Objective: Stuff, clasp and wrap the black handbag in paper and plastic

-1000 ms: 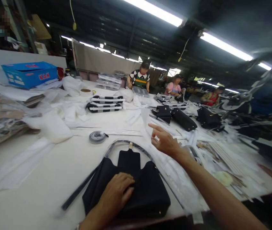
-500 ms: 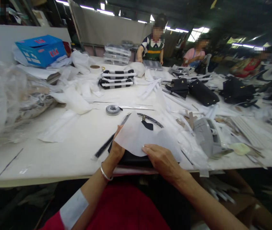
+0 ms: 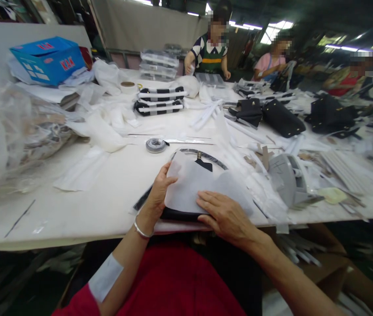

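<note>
red garment (image 3: 176, 283) | 1 silver bangle (image 3: 138, 230) | 1 white forearm patch (image 3: 106, 277)

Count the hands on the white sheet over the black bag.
2: the left hand holds the left side of the white sheet; the right hand rests at its lower edge.

Sheet (image 3: 186, 186) on bag (image 3: 182, 215) — coil (image 3: 155, 145) behind, box (image 3: 48, 61) back left, other bags (image 3: 284, 118) back right.

Smooth, matt, paper-like sheet (image 3: 184, 186)
</note>
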Available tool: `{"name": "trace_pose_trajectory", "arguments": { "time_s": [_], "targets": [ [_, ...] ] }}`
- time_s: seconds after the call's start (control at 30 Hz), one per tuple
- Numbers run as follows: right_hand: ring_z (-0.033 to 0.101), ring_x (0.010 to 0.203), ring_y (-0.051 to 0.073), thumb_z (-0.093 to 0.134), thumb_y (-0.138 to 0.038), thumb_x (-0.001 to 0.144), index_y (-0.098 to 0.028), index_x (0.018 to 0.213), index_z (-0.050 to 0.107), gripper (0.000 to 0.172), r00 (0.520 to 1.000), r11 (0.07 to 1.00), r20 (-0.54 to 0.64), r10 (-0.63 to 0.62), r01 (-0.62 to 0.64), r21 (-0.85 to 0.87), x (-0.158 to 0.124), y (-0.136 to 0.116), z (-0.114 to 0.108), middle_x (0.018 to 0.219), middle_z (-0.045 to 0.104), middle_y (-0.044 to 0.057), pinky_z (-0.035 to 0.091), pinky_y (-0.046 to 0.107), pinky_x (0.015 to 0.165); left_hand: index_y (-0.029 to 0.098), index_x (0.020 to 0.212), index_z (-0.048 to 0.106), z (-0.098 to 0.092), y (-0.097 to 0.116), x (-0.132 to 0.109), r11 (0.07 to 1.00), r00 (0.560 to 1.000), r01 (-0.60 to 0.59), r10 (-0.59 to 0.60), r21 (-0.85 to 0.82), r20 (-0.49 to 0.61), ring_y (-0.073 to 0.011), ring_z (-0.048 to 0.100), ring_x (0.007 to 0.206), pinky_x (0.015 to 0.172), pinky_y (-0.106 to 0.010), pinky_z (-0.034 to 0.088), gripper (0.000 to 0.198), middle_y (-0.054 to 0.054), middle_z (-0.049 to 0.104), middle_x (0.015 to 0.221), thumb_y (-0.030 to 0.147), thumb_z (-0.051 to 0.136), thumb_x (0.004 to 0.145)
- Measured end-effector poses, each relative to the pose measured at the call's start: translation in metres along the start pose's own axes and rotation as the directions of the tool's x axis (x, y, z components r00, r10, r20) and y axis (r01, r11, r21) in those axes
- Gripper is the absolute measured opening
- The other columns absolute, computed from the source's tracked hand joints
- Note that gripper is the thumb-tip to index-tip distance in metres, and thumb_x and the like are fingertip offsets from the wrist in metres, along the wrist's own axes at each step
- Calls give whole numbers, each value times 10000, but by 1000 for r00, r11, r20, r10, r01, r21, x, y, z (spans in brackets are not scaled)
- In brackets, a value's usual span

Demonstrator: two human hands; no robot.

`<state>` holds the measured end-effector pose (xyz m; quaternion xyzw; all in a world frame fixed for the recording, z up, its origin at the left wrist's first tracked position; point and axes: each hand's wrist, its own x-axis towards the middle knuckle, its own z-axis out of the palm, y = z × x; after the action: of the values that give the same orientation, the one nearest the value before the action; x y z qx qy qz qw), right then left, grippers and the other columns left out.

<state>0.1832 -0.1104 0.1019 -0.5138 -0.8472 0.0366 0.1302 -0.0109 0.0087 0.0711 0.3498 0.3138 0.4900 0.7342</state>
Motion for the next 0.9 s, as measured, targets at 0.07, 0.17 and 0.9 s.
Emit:
{"name": "trace_pose_trajectory", "arguments": {
  "time_s": [0.07, 0.17, 0.9],
  "targets": [
    [554, 1274, 306, 671, -265, 876, -176, 1275, 604, 415, 1000, 1000, 6, -1, 1, -13, -3, -3, 1, 1388, 584, 130, 493, 498, 1056, 172, 1275, 493, 0, 2, -1, 998, 998, -3, 7, 63, -59, -261, 638, 1048, 889, -358, 526, 710, -92, 622, 1247, 121, 673, 590],
    [505, 1325, 296, 657, -253, 885, -182, 1303, 575, 432, 1000, 1000, -3, -22, 22, -20, -7, -4, 3, 1421, 556, 118, 455, 507, 1095, 169, 1277, 505, -7, 7, -7, 962, 991, -105, 123, 253, -56, -274, 569, 1191, 990, -372, 490, 683, -102, 571, 1332, 92, 638, 611],
    [515, 1316, 255, 668, -281, 871, -211, 1335, 560, 482, 997, 983, -26, 77, -71, 168, -15, 5, 18, 1440, 541, 106, 421, 445, 1120, 208, 1101, 575, 26, 13, -68, -393, 810, -586, -282, 708, 514, -240, 588, 946, 833, -393, 483, 182, -60, 631, 1040, 171, 536, 927]
  ]
}}
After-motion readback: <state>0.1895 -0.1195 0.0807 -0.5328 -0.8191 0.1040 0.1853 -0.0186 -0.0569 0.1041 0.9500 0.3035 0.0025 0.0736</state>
